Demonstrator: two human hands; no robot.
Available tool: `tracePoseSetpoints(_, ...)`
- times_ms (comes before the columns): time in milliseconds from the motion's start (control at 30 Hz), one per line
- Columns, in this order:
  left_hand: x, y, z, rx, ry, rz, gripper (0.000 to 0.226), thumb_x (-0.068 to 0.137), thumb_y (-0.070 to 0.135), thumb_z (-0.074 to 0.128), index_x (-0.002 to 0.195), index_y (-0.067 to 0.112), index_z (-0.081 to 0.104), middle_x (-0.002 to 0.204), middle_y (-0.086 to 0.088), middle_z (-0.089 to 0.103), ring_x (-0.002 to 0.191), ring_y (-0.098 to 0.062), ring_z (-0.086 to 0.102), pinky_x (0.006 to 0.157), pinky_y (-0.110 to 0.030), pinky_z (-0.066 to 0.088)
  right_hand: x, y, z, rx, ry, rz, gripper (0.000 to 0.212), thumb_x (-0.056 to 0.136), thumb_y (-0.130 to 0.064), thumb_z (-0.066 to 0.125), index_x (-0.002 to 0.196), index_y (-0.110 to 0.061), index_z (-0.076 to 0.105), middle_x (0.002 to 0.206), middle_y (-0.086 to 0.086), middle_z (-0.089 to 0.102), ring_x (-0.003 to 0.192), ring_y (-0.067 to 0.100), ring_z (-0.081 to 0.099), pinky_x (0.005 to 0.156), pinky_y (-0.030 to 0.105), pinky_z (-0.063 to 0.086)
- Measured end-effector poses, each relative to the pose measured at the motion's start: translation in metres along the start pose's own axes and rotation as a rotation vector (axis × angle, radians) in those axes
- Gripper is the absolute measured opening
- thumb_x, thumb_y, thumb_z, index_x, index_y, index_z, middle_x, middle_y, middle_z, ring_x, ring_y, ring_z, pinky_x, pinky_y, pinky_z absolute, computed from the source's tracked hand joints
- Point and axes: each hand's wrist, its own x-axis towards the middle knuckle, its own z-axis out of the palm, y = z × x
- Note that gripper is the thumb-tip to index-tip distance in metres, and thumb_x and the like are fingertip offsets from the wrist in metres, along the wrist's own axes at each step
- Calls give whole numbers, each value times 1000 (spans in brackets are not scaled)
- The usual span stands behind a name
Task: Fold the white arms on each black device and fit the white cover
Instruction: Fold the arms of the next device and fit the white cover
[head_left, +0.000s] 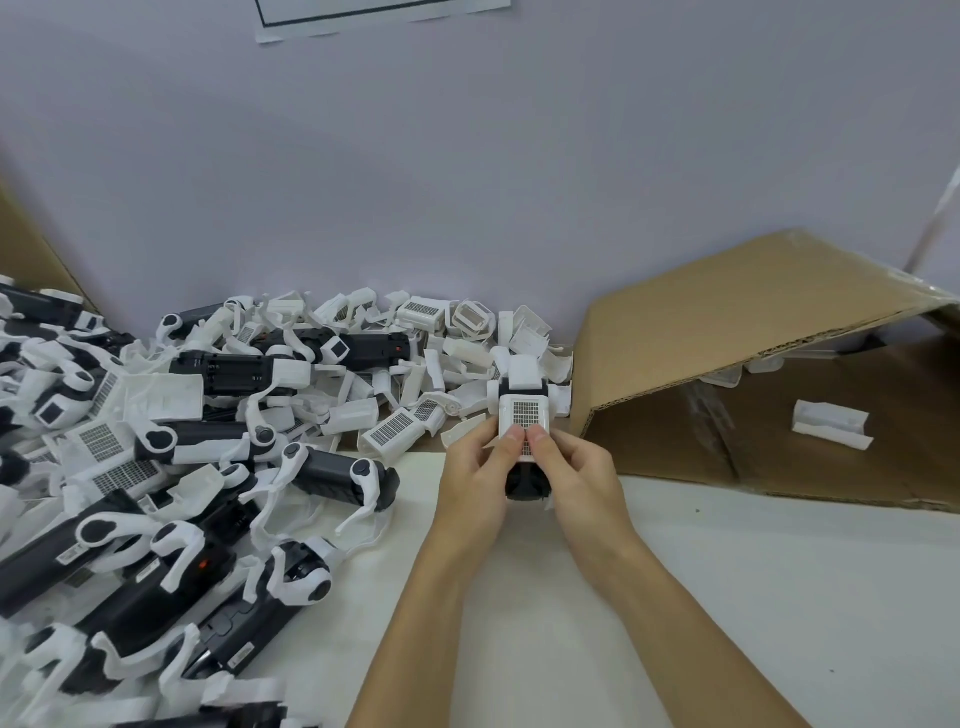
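A pale wall (467, 182) fills the upper frame above my white table (753, 597). A heap of black devices (156, 493) with white arms covers the left side. A brown cardboard box (753, 364) lies open at right. At centre, my left hand (475, 480) and right hand (576, 480) grip one black device (524, 486), thumbs pressing together on its white cover (523, 413).
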Motion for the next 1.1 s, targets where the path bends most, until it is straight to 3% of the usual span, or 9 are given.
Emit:
tracePoseSetpoints(133,-1,1,-5,6,-28,15,22,101,18,53,108,8,72,100,-17,74,97,-35,71,85,-51,56,-1,0,-1,8,10,-24,22,100,-17,57,101,-10,77,91,7,78,87,16,73,72,23,56)
tracePoseSetpoints(233,-2,5,-4,-65,-11,10,28,89,30,58,100,10,75,96,-16,72,92,-30,68,88,-58,52,-1,0,-1,124,-7,8,20,97,-20,62,104,-9,78,98,14,76,97,27,73,82,37,59)
tracePoseSetpoints(400,2,1,-1,-27,83,-9,30,97,36,60,78,21,79,77,-2,74,75,-13,68,68,-29,53,-2,0,2,95,-12,15,36,87,-44,69,89,-10,80,89,18,76,89,29,74,82,42,59)
tracePoseSetpoints(533,3,2,-5,-58,72,26,32,89,37,63,79,10,77,76,-9,71,74,-19,66,66,-28,52,-2,-1,3,36,31,-13,39,81,-47,65,72,-11,78,74,7,74,74,16,67,73,35,54)
tracePoseSetpoints(667,3,1,-3,-69,99,26,27,93,34,65,86,11,78,80,-8,74,74,-16,69,66,-25,55,-3,-2,3,45,16,-24,35,90,-39,61,89,-9,80,86,8,78,82,14,70,75,27,56)
tracePoseSetpoints(800,5,1,3,-88,259,-35,25,93,35,66,98,15,78,88,-7,78,84,-21,74,74,-32,59,-5,6,10,-199,182,-174,13,94,-31,67,103,-24,72,96,-10,74,94,1,68,74,14,50)
tracePoseSetpoints(967,6,9,-1,-502,186,-209,51,101,45,40,124,8,67,124,-18,68,119,-34,63,98,-43,53,-9,14,15,-483,72,-284,63,77,-43,77,133,-31,50,120,-19,49,114,-11,48,89,1,37)
tracePoseSetpoints(1033,6,8,-2,-493,126,-214,48,105,36,32,129,7,63,125,-13,69,118,-26,64,97,-37,52,-6,13,11,-461,135,-279,63,80,-33,79,136,-25,51,121,-15,52,114,-7,51,91,6,42)
tracePoseSetpoints(1100,7,8,-2,-352,190,-168,43,106,30,38,114,3,70,107,-13,76,97,-20,73,79,-28,56,-2,9,7,-403,217,-269,53,84,-29,76,132,-21,57,119,-12,61,112,0,57,92,18,48)
